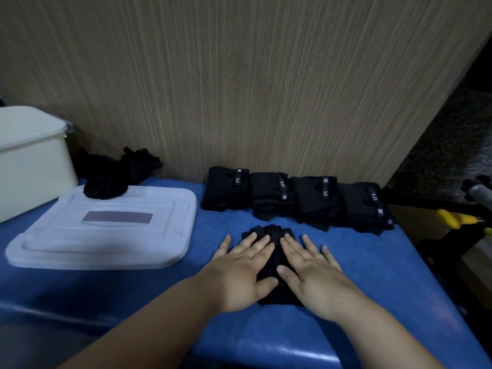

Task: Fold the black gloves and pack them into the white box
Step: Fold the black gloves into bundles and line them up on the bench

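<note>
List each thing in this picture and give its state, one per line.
Box: lid off.
Lid: flat on table.
Folded gloves: four bundles in a row.
Loose gloves: crumpled, unfolded.
Front glove: pressed flat.
Left hand: open, pressing it.
Right hand: open, pressing it.

This looks like a small packing workroom rather than a home. A blue padded vinyl table (372,275) stands against a beige wood-grain laminate panel (239,89). At 1 o'clock, four folded black gloves with woven tags (295,198) sit in a row like stock. At 10 o'clock are a heap of loose black gloves (117,171), a white plastic box (32,166) and a flat white plastic lid (106,235). At 3 o'clock a blurred yellow-handled tool (455,219) lies off the table, with dark speckled flooring (439,155) behind it.
</note>
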### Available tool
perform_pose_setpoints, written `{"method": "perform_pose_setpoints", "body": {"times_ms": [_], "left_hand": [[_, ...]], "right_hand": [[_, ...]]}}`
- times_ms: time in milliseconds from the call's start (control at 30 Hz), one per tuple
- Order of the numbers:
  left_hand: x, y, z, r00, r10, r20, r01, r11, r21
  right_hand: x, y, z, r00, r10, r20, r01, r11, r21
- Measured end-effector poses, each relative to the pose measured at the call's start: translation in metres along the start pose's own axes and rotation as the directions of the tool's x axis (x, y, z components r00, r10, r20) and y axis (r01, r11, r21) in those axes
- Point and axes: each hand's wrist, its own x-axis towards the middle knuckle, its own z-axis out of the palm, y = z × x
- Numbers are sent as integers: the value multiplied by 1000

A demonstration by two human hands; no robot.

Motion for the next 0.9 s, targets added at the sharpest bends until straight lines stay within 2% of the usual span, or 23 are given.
{"method": "perform_pose_setpoints", "body": {"times_ms": [200,400,500,600,667,733,800,900], "left_hand": [[-2,-3,-1,1000,0,20,0,999,36],[-4,-5,1,1000,-3,-19,4,999,33],[-9,-10,-2,998,-31,-59,30,999,-15],[-18,-20,-14,985,-61,-159,48,995,-82],[-23,-30,-27,952,-125,-280,92,988,-128],[-27,-46,-38,888,-218,-405,158,972,-176],[-32,-68,-44,810,-348,-472,239,931,-276],[-42,-103,-48,709,-558,-432,354,811,-466]], "right_hand": [[1,-2,-1,997,61,53,-58,997,-53],[1,-2,2,998,63,20,-62,998,-16],[-3,-2,3,997,38,-74,-34,998,51],[-5,-7,0,955,2,-296,31,994,104],[-4,-17,-5,867,-41,-497,127,982,142],[3,-31,-10,798,-86,-597,226,960,163],[11,-51,-14,815,-125,-566,279,941,193],[26,-87,-22,865,-194,-463,335,909,247]]}}
